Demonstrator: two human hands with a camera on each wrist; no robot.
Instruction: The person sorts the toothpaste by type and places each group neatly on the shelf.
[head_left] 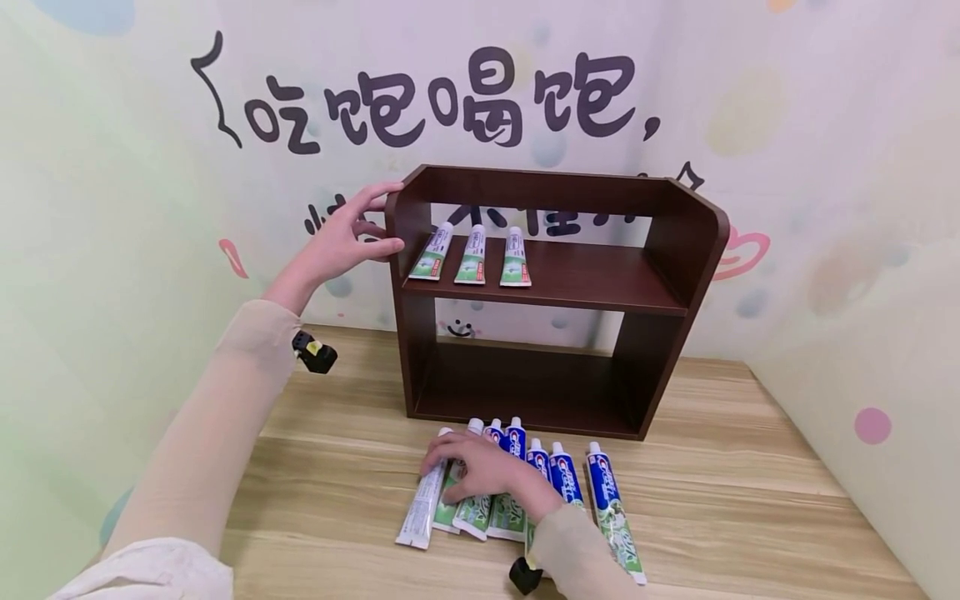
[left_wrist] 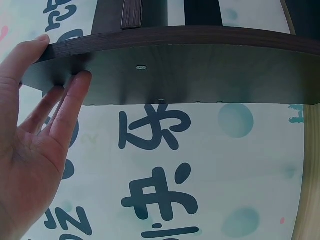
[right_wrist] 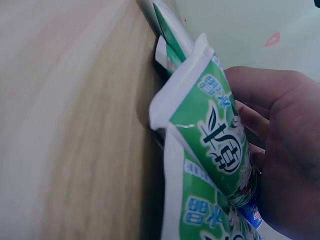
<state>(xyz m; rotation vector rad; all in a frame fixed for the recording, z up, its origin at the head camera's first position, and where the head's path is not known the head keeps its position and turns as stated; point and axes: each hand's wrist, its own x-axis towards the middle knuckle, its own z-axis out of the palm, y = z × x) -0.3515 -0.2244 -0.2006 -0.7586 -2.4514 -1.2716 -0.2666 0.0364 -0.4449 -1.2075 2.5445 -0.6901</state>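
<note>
My left hand (head_left: pixel 341 242) rests on the left side panel of a dark brown two-tier shelf (head_left: pixel 555 275). In the left wrist view, its thumb lies at the panel's edge and the fingertips touch the outer face. Down on the table, my right hand (head_left: pixel 480 462) reaches over a row of toothpaste tubes. Its curled fingers and thumb straddle the leftmost toothpaste tube (head_left: pixel 418 512), whose pale printed side faces up. Under and beside this hand lie several blue-and-green tubes (right_wrist: pixel 215 135), caps toward the shelf. Three smaller white-and-green tubes (head_left: pixel 470 258) lie on the upper tier's left part.
The shelf stands on a wood-grain table (head_left: pixel 337 492) close to the back wall (head_left: pixel 480 33), which carries large dark lettering. One blue-and-green tube (head_left: pixel 615 512) lies apart at the right of the row. A dark wrist camera (head_left: pixel 315 352) shows beside the left forearm.
</note>
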